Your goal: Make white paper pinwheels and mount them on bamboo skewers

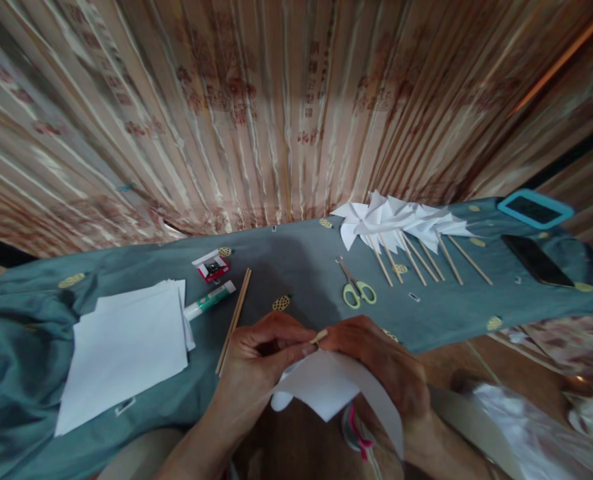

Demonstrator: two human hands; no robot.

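My left hand (pixel 269 347) and my right hand (pixel 381 357) meet at the table's front edge, both with closed fingers. A white paper pinwheel (pixel 324 387) hangs between them, its blades curling down toward my lap. The pale tip of a wooden stick (pixel 319 336) shows at the pinwheel's top, between the fingertips of both hands. The rest of that stick is hidden. Two loose wooden sticks (pixel 234 320) lie just left of my left hand. Beyond my right hand rest scissors (pixel 359 291) with yellow-green handles.
White paper sheets (pixel 126 353) are stacked at left, touching a green-and-white glue tube (pixel 210 300). Behind it sits a small open red box (pixel 211 267). Several finished pinwheels (pixel 401 223) on sticks overlap at back right, near a black phone (pixel 536 260) and a blue-framed device (pixel 535 208).
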